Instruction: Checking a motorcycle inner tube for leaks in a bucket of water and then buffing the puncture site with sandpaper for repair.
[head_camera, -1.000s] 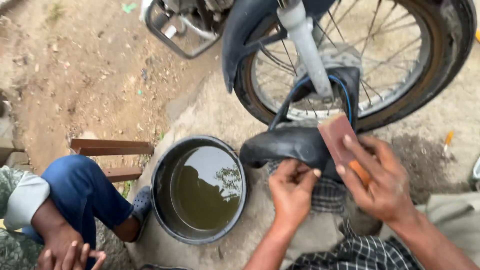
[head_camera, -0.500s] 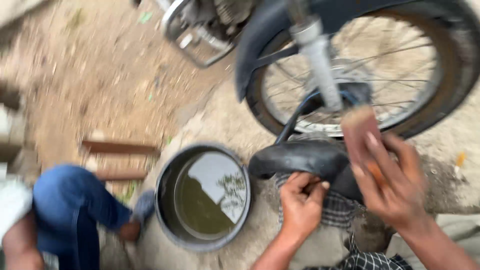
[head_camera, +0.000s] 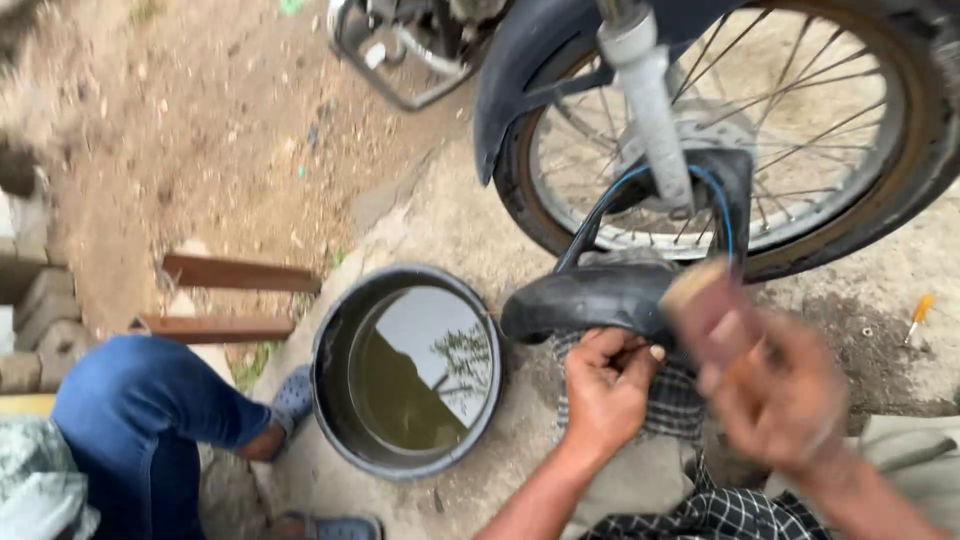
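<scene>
A black rubber inner tube lies folded over my knee, on a checked cloth, and loops up into the motorcycle front wheel. My left hand pinches the tube from below and holds it still. My right hand is blurred with motion and grips a small brown block pressed against the tube just right of my left hand.
A round black basin of murky water stands on the concrete to the left. Another person's leg in blue jeans crouches at the lower left. Two wooden bars lie behind. A small orange-handled tool rests at right.
The view has shifted slightly, bringing the wheel and basin closer. My right hand with the block has moved down and left along the tube and is now motion-blurred. My left hand keeps its hold.
</scene>
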